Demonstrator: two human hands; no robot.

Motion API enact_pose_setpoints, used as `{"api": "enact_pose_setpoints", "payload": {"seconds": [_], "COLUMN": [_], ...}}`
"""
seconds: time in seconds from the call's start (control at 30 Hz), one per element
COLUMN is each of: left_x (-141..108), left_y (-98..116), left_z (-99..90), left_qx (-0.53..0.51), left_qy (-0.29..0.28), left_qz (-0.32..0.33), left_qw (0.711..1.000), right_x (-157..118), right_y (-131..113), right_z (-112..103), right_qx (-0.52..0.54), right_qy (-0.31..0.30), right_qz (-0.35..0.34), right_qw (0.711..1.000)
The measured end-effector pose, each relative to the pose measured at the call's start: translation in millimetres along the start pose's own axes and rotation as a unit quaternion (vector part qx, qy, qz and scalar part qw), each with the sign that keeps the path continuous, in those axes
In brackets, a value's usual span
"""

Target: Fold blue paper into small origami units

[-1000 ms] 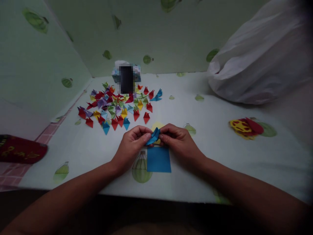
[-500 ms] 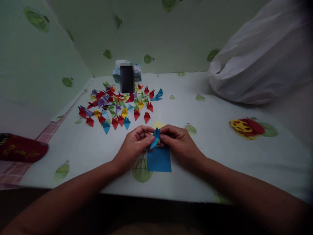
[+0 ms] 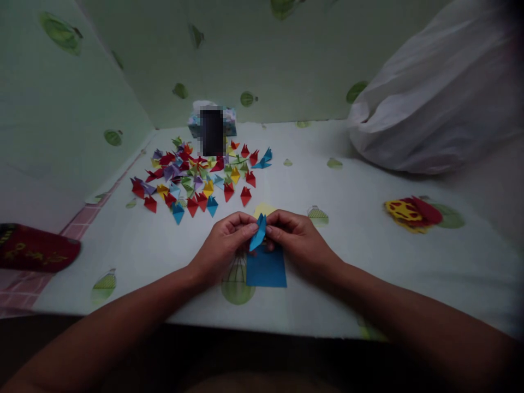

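Pale green walls (image 3: 295, 65) patterned with hot-air balloons meet at a corner in a dim room. Before them stretches a broad white surface (image 3: 347, 213) with the same balloon print, with pink tile-like edging along its left side. A bulging white plastic bag (image 3: 429, 109) fills the far right. Two bare forearms reach in over the near edge, bringing the left hand (image 3: 225, 237) and right hand (image 3: 298, 234) together at the middle.

Beyond them, to the left, spreads a crowd of small folded paper shapes (image 3: 187, 185) in red, purple, green, yellow, orange and blue. At the left edge sits a dark red object (image 3: 39, 248) with yellow markings, partly cut off from view. Behind the paper shapes stands a patterned tissue box (image 3: 231, 125), and in front of it a dark upright rectangle (image 3: 213, 134), its edges pixelated. Red and yellow cut-outs (image 3: 411, 214) lie in a small pile on the right.

Below the hands, a blue paper square (image 3: 267, 271) lies flat; just beyond them, some yellow paper (image 3: 265, 209) shows. Smallest of all, a pointed blue folded piece (image 3: 258, 233) is tilted between the hands, each pinching it with thumb and fingers.
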State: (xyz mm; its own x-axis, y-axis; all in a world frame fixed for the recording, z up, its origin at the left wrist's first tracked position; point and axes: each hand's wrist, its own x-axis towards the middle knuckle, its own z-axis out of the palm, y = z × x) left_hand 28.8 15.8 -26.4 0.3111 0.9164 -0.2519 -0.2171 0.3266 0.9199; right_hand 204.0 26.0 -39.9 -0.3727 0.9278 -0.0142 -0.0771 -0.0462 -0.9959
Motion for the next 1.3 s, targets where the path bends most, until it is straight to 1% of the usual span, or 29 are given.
{"api": "enact_pose_setpoints", "payload": {"seconds": [0.07,0.3,0.53,0.73,0.87,0.97,1.13,1.23,1.3], "left_x": [0.1,-0.9,-0.7,-0.9,-0.3,-1.0,-2.4,-2.2,-1.8], "left_y": [0.0,0.2,1.5,4.2,2.6,0.3,-3.6,-4.6,-4.4], "left_z": [0.1,-0.7,-2.4,-1.5,-1.5,-0.9,-1.7,-3.8,-5.7], "left_qx": [0.002,0.005,0.053,0.090,0.112,0.150,0.205,0.233,0.263], "left_qy": [-0.005,0.007,0.046,0.035,0.038,0.054,0.078,0.065,0.055], "left_qz": [0.000,0.006,0.038,0.052,0.074,0.110,0.174,0.190,0.209], "left_qw": [1.000,1.000,0.997,0.994,0.990,0.981,0.960,0.952,0.940], "right_x": [-0.4,-1.1,-1.0,-1.0,-1.1,-1.4,-1.4,-1.2,-1.0], "right_y": [-0.5,-2.3,-4.9,-3.8,-1.8,-1.9,0.3,2.6,3.2], "right_z": [0.3,1.7,2.1,2.0,1.2,1.8,2.8,2.3,2.0], "right_qx": [0.002,0.012,0.009,0.001,-0.007,-0.001,0.062,0.100,0.124], "right_qy": [-0.001,0.006,-0.002,0.033,0.051,0.051,0.031,0.029,0.029], "right_qz": [0.005,0.014,0.026,0.014,0.010,0.008,0.020,0.037,0.046], "right_qw": [1.000,1.000,1.000,0.999,0.999,0.999,0.997,0.994,0.991]}}
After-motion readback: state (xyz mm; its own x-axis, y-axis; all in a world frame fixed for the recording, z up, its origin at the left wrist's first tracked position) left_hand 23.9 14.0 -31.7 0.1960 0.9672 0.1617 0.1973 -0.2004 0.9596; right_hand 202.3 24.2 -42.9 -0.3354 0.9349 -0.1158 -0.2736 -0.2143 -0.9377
